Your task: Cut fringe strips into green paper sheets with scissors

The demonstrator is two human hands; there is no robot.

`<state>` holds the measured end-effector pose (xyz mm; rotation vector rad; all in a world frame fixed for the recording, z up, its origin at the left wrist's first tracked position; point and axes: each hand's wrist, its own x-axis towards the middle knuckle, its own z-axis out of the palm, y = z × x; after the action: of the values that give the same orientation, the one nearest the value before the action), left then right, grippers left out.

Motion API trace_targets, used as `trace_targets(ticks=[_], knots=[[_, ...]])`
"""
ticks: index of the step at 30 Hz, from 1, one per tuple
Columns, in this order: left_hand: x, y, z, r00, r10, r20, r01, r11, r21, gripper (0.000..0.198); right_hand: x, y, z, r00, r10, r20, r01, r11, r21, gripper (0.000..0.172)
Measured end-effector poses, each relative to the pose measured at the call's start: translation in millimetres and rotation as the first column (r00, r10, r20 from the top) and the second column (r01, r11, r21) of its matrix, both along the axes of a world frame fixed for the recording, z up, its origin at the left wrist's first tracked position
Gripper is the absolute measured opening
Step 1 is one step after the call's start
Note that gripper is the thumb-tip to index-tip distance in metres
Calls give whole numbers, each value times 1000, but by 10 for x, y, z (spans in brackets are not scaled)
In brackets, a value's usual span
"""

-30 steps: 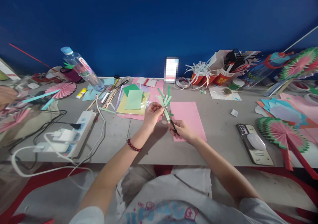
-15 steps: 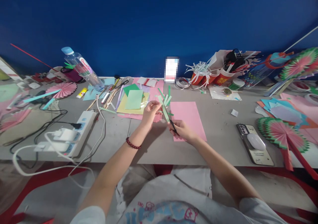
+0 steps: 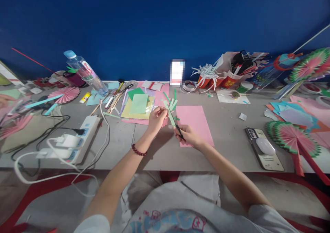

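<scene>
My left hand (image 3: 157, 118) pinches a light green paper strip (image 3: 170, 116) by its edge, above the table. In my right hand (image 3: 188, 134) is a pair of scissors with black handles (image 3: 178, 131); its blades point up and away, along the strip, and are mostly hidden by it. Several loose green paper strips (image 3: 173, 105) lie on the table just beyond my hands. Under and beside my right hand rests a pink paper sheet (image 3: 196, 121). Left of my left hand, a light green paper square (image 3: 138, 104) tops a stack of coloured papers.
A white power strip (image 3: 86, 136) with cables lies at left, near a plastic bottle (image 3: 89, 73). Red paper cups (image 3: 230, 80) stand at the back right. A phone (image 3: 264, 150) and folded paper fans (image 3: 294, 140) lie at right. At the far left edge another person's hand (image 3: 6, 100) shows.
My hands stay nearly in place, the left wrist shifting very slightly. Another person's hand has appeared at the far left edge.
</scene>
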<state>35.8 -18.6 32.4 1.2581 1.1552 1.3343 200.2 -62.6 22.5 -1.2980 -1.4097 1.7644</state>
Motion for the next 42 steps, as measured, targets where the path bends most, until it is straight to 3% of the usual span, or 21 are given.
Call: trace_targets(ticks=[11, 34, 42], knots=[[38, -39, 18, 1000, -24, 18, 24, 1000, 0, 17, -15, -11, 76, 1000, -15, -1, 15, 1000, -24, 46], [50, -20, -13, 999, 10, 32, -8, 998, -65, 23, -2, 7, 1, 999, -15, 38, 15, 1000, 18, 45], [30, 34, -70, 998, 41, 48, -41, 999, -12, 21, 13, -7, -1, 1000, 5, 27, -5, 1000, 0, 45]])
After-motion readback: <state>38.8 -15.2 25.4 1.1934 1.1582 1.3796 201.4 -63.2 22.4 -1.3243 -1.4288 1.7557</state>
